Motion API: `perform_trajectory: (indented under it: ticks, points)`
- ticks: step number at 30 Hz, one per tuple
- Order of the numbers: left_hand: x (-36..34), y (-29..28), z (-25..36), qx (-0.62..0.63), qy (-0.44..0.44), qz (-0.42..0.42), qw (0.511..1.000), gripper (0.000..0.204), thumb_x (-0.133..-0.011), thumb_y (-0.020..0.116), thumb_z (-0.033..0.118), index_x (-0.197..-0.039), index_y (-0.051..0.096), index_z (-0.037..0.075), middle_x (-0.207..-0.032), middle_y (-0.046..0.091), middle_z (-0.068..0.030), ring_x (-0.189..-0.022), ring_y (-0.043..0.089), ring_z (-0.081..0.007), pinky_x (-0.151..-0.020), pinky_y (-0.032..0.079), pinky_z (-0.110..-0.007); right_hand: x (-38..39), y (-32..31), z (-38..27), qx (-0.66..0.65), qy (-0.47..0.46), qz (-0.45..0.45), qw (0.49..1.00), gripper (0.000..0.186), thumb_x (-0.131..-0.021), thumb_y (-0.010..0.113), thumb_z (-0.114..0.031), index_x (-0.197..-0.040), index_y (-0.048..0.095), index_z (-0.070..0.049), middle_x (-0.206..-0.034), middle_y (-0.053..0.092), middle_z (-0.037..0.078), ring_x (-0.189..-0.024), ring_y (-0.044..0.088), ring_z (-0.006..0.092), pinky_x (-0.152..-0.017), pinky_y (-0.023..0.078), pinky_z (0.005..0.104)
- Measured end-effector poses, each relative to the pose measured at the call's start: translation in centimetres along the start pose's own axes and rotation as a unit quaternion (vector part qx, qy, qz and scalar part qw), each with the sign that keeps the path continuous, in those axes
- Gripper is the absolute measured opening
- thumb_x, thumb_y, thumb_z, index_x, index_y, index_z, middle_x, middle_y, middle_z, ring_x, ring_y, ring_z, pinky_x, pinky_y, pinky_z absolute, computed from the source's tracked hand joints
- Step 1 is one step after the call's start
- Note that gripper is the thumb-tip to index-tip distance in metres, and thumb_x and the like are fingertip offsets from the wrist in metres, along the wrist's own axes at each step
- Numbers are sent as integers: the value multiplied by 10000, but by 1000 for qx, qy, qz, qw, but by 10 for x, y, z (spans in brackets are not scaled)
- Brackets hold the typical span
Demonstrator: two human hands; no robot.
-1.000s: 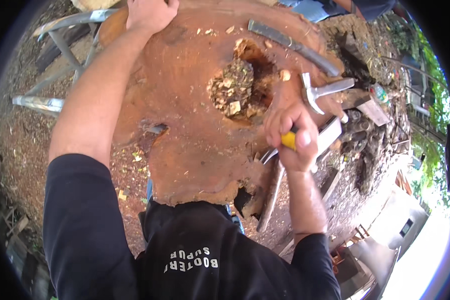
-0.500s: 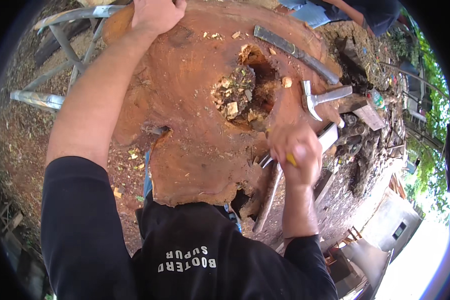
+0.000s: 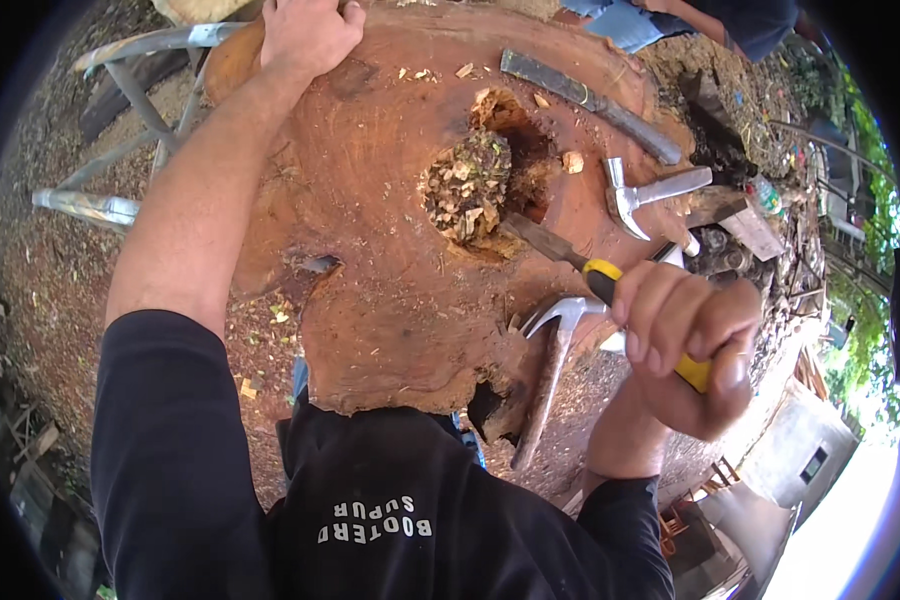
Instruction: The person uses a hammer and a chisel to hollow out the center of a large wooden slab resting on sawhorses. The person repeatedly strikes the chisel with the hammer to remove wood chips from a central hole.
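My right hand [image 3: 685,345] is closed around the yellow-and-black handle of a chisel [image 3: 550,242]. The blade points left, and its tip is at the lower right rim of a rough hole [image 3: 530,150] in a thick reddish-brown wood slab [image 3: 370,320]. Broken wood chips [image 3: 465,190] fill the left part of the hole. On the slab's far left part lies my left hand [image 3: 315,35], fingers apart and partly cut off by the upper picture edge; it holds nothing that I can see. A claw hammer [image 3: 555,375] lies just left of my right hand.
A second claw hammer [image 3: 655,195] and a long flat dark tool [image 3: 590,105] lie on the slab's right side. Left of the slab stands a metal frame [image 3: 140,95]. Another person's arm [image 3: 695,25] shows at the far right. A plastic bottle [image 3: 765,195] lies beyond the hammers.
My right hand has moved right and nearer, and the chisel, mostly hidden and blurred before, now shows clearly. A pale wood chunk in the hole no longer shows as before. My left hand stays put.
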State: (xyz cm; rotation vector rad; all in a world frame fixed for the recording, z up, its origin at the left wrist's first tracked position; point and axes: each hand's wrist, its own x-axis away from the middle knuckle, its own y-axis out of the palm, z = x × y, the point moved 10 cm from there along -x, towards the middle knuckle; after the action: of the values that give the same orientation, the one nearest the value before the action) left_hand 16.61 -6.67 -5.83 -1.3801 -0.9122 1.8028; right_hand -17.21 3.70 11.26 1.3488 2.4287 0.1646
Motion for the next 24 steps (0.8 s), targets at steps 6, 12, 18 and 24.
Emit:
perform_trajectory:
  ticks: [6,12,18,24]
  points:
    - [2,0,2,2,16,34,999,292,-833,630,219,-1097,641,95,-1220,567,-159,-1238,487,-374,-1053,393,-530,39,-28,130,73,129,139,979,201,-946,516,-179,-797,528,-45,-644,590,76,-527,493,138,-479,400,294]
    - [-3,1,6,13,6,23,1000,288,-831,623,222,-1091,640,99,-1204,566,-151,-1244,485,-369,-1050,394,-532,38,-28,131,15,40,100,994,142,-922,447,-107,-820,500,-23,-607,529,64,-513,476,131,-473,417,308]
    - [2,-1,-8,-13,0,18,1000,286,-835,622,224,-1091,639,99,-1205,567,-150,-1238,489,-370,-1052,395,-530,-13,18,25,19,69,64,995,194,-944,475,-224,-829,465,-69,-602,498,54,-545,491,183,-613,450,355]
    - [-2,2,9,8,16,24,1000,298,-839,625,217,-1109,637,92,-1221,562,-164,-1238,486,-376,-1055,397,-529,63,-50,168,48,62,249,965,118,-916,486,-128,-831,517,-52,-621,546,88,-551,516,179,-553,467,334]
